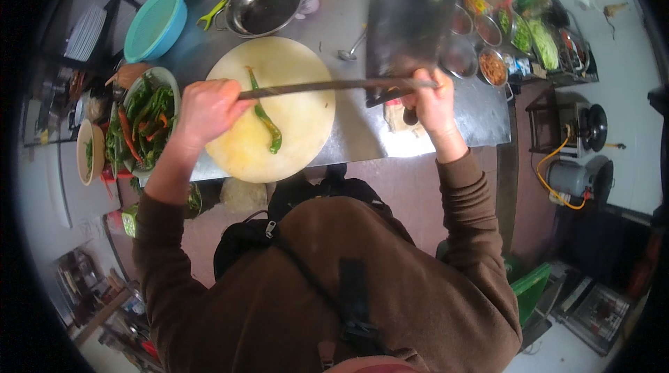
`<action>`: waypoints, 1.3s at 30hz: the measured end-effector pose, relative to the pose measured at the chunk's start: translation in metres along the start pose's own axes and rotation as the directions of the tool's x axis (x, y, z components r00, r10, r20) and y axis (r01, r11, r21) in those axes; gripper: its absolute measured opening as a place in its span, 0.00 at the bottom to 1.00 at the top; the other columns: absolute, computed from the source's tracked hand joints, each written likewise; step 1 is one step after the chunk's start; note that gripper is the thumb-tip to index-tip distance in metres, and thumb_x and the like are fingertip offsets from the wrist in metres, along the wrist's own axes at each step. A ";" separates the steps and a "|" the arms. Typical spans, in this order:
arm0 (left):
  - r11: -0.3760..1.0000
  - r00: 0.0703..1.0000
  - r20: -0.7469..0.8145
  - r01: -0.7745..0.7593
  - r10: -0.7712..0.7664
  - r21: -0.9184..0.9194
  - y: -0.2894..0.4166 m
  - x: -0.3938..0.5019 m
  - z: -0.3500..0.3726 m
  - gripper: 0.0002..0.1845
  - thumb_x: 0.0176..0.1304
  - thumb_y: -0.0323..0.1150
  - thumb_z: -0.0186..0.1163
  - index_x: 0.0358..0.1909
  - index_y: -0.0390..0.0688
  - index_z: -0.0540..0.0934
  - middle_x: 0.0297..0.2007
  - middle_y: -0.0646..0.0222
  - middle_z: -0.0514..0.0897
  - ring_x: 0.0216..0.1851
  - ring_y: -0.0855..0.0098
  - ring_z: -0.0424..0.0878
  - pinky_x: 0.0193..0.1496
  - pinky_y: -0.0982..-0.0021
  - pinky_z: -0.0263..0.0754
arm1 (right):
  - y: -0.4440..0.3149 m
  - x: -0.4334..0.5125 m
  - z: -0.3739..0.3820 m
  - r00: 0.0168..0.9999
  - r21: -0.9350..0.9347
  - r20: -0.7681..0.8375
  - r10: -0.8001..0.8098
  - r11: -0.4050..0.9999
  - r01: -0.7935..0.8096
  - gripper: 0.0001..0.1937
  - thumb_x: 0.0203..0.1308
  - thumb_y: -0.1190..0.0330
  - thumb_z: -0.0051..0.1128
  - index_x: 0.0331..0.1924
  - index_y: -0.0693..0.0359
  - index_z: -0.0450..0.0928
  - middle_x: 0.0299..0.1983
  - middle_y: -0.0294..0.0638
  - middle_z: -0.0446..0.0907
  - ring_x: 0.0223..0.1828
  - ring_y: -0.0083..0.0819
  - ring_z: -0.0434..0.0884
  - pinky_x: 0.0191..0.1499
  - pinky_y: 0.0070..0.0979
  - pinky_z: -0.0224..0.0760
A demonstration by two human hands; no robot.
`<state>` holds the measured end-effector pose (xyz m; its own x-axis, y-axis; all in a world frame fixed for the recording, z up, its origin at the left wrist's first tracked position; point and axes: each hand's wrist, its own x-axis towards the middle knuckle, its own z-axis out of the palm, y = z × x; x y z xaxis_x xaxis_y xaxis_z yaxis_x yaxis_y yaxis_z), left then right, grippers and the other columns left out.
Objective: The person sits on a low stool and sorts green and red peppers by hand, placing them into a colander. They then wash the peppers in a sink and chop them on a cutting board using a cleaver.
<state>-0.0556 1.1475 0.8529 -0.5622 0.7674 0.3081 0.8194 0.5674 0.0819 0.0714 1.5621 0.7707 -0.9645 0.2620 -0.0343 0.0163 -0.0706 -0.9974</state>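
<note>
My left hand grips one end of a long dark rod, perhaps a sharpening steel, held level above the round cutting board. The rod's other end reaches my right hand; whether it touches the fingers cannot be told. That hand is closed around the handle of a cleaver, whose broad dark blade stands up and is blurred. The handle's butt shows below the fist. On the board lies a single green chili pepper, bent and partly yellowish, its upper part crossed by the rod.
A basin of green and red peppers sits left of the board. Behind are a steel pan, a green-handled peeler and a turquoise basket. A ladle, a cloth and food bowls are to the right.
</note>
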 end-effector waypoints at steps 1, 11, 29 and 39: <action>1.000 0.999 -0.037 0.023 -0.023 -0.014 -0.006 -0.001 0.000 0.20 0.57 0.43 0.73 0.24 0.43 0.73 0.21 0.60 0.77 0.23 0.52 0.79 0.28 0.56 0.73 | 0.002 -0.004 0.000 0.995 -0.383 0.048 -0.083 0.919 0.095 0.18 0.68 0.51 0.64 0.38 0.59 0.84 0.28 0.41 0.84 0.26 0.32 0.84 0.34 0.30 0.78; 0.973 0.975 -0.005 0.222 -0.222 0.059 -0.021 -0.010 0.012 0.19 0.65 0.44 0.69 0.26 0.43 0.73 0.21 0.58 0.79 0.25 0.50 0.80 0.28 0.52 0.73 | 0.002 -0.019 0.002 0.916 -0.736 0.103 -0.387 0.590 0.332 0.15 0.63 0.56 0.72 0.34 0.61 0.84 0.25 0.49 0.82 0.28 0.46 0.85 0.33 0.35 0.77; 0.996 0.999 -0.035 0.002 -0.005 -0.084 -0.005 0.005 0.019 0.20 0.59 0.44 0.73 0.24 0.43 0.74 0.22 0.60 0.79 0.24 0.52 0.80 0.27 0.55 0.74 | 0.015 -0.010 -0.004 0.998 -0.327 0.037 -0.054 0.943 0.063 0.13 0.70 0.59 0.64 0.39 0.61 0.88 0.26 0.35 0.86 0.28 0.23 0.83 0.35 0.25 0.77; 0.986 0.987 -0.006 0.163 -0.163 0.025 -0.016 0.001 0.031 0.20 0.66 0.45 0.68 0.26 0.42 0.74 0.22 0.57 0.80 0.27 0.49 0.82 0.29 0.53 0.75 | 0.011 -0.004 -0.004 0.975 -0.507 -0.008 -0.221 0.842 0.187 0.17 0.67 0.56 0.67 0.42 0.64 0.86 0.26 0.46 0.86 0.26 0.36 0.85 0.32 0.32 0.77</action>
<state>-0.0734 1.1485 0.8222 -0.6873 0.6633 0.2961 0.7139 0.6920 0.1069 0.0769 1.5639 0.7592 -0.9422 0.2785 0.1863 -0.0327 0.4771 -0.8783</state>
